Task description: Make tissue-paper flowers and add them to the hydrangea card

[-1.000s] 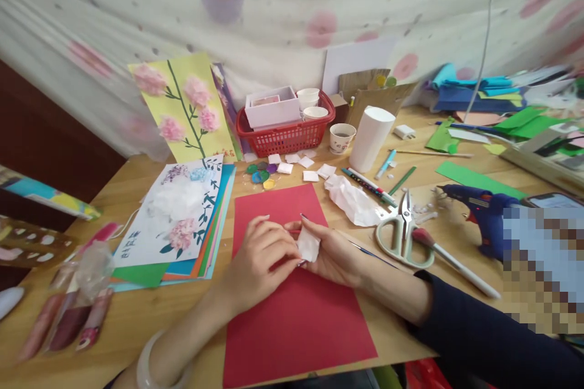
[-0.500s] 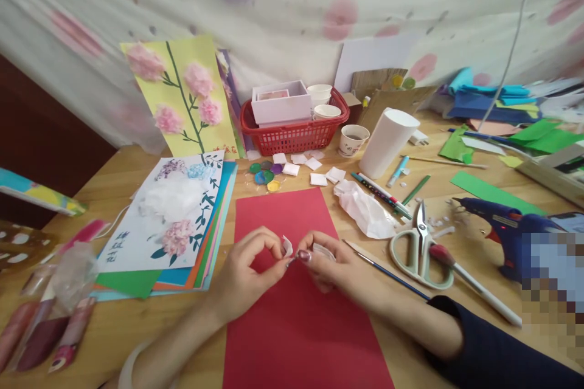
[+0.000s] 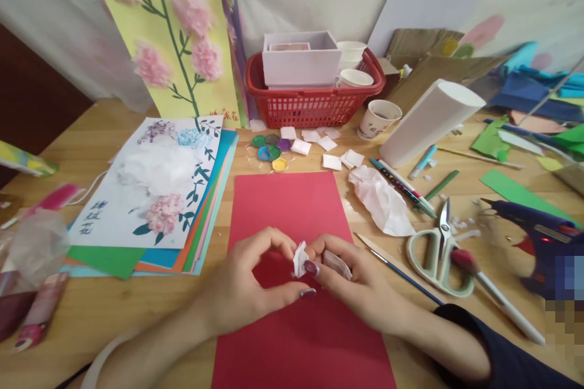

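Note:
Over the red paper sheet (image 3: 283, 200), my right hand (image 3: 353, 279) pinches a small crumpled piece of white tissue paper (image 3: 300, 259) between thumb and forefinger. More folded white tissue (image 3: 337, 265) is tucked in the curled fingers of that same hand. My left hand (image 3: 250, 273) is at the other side of the small piece, its forefinger at the tissue's edge. Its thumb stands apart below, leaving a wide gap. Both hands hover near the middle of the sheet, tips almost meeting.
Behind the sheet lie white tissue squares (image 3: 332, 161) and small paint pots (image 3: 274, 152), before a red basket (image 3: 314, 108). Scissors (image 3: 440, 249), a paintbrush (image 3: 396, 268) and a glue gun (image 3: 533, 219) lie right. Flower artwork (image 3: 114, 209) rests on coloured paper at left.
My left thumb has come away from the fingertips, opening a gap. The small tissue piece now shows between the hands, in the right fingers. The view has shifted closer to the table.

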### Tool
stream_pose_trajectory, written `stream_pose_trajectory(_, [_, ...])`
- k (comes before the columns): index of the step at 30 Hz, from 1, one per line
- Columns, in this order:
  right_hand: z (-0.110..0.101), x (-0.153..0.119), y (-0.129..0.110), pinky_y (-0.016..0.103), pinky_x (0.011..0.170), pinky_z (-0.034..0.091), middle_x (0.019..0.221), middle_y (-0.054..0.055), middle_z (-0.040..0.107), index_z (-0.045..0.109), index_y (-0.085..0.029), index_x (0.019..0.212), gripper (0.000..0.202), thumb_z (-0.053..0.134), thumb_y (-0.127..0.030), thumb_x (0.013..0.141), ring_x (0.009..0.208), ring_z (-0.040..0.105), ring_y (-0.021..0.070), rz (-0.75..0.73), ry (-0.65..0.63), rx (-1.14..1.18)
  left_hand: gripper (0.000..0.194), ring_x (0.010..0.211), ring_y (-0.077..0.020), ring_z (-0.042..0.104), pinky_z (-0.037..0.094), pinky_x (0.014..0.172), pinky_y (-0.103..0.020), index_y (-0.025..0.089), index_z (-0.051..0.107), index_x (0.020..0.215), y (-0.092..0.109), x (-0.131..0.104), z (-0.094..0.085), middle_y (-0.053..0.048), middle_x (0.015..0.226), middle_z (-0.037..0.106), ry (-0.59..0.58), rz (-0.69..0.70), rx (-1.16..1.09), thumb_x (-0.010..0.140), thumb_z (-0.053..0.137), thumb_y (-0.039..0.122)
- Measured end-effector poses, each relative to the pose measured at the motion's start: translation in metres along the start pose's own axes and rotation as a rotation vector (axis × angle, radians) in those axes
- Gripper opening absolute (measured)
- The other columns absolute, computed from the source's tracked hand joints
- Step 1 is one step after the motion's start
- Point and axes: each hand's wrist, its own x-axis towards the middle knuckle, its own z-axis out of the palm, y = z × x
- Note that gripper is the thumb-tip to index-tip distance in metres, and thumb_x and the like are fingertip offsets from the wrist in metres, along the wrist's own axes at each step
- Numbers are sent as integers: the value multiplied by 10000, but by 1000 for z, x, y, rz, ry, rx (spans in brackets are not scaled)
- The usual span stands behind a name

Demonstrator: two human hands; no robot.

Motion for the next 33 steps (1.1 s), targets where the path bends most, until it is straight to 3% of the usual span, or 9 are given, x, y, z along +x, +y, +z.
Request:
stream_pose_trajectory(3, [-2,1,2,222,543,334,682,-37,485,553,-189,843,288,588,-471,890,571,387,91,-36,47,-25,197,922,-160,683,548,839,-264,236,607,986,0,0,1,-21,961,708,28,-141,-262,807,670,181])
stream_pose_trajectory(6, [-4,2,5,211,500,319,636,-56,462,561,-191,877,238,569,-425,917,513,359,76,-51,77,-36,186,940,-174,706,557,866,-276,228,687,975,0,1,1,-31,954,749,-1,-203,-347,835,597,145])
stream_pose_trajectory(13, [-3,4,7,191,435,339,650,-38,545,539,-181,899,258,551,-438,922,469,417,64,-5,73,36,184,859,-185,729,593,780,-277,258,753,920,-5,2,0,-7,907,777,66,-221,-267,826,623,168])
stream_pose_trajectory(22, [-3,4,6,181,415,342,645,-32,568,540,-175,889,276,539,-449,923,429,417,53,13,71,12,227,929,-189,718,589,840,-290,251,759,1004,-9,2,-3,-14,1002,770,72,-178,-125,832,625,187])
stream_pose_trajectory(27, [-3,3,7,183,421,330,616,-44,546,534,-182,892,250,540,-430,927,433,411,56,39,83,-14,226,922,-151,712,574,854,-247,220,708,1006,-7,3,0,-8,993,758,108,-211,-169,815,612,146])
stream_pose_trajectory(33, [-2,2,8,192,424,336,593,-48,538,525,-190,854,231,568,-413,901,442,401,63,62,102,-35,122,885,-100,672,536,800,-184,228,577,886,-6,0,-1,33,889,672,197,-116,-80,830,589,120])
